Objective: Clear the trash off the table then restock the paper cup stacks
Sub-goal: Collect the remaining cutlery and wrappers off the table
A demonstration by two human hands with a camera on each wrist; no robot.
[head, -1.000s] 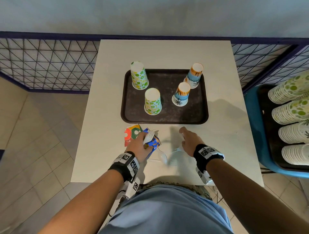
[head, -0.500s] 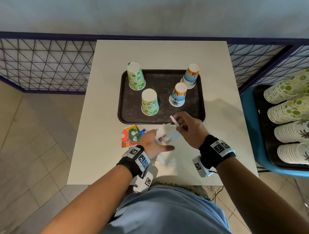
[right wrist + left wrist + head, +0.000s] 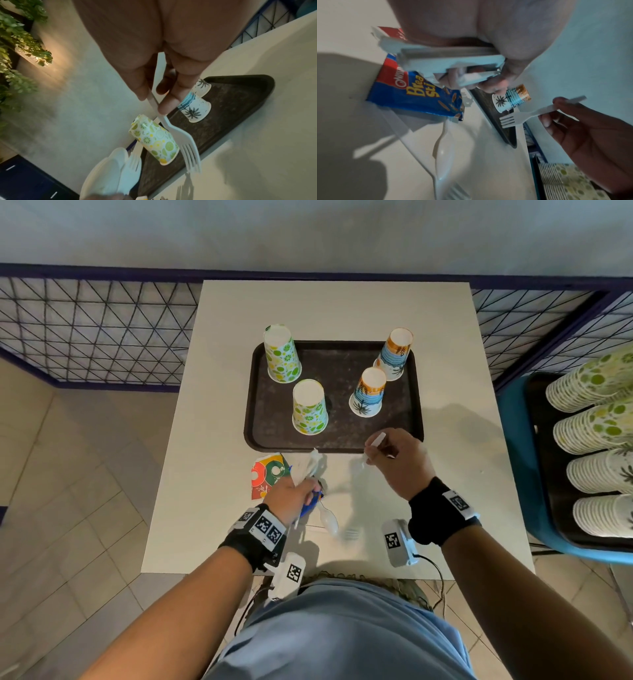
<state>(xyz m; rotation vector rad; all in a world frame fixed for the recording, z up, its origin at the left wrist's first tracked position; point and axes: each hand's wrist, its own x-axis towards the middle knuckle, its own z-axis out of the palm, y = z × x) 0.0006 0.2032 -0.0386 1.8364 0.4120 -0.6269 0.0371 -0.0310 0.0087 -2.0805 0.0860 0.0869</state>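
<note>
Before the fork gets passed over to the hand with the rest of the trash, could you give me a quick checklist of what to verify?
1. Right hand pinches the white fork by its handle: ok.
2. Left hand grips the bundle, including the blue snack wrapper and napkins: ok.
3. Room in the left hand's grip for one more piece: cannot tell.
4. Table cleared of trash: not ok; the colourful wrapper, a spoon and another fork lie there.
5. Four cup stacks upright on the tray: ok.
</note>
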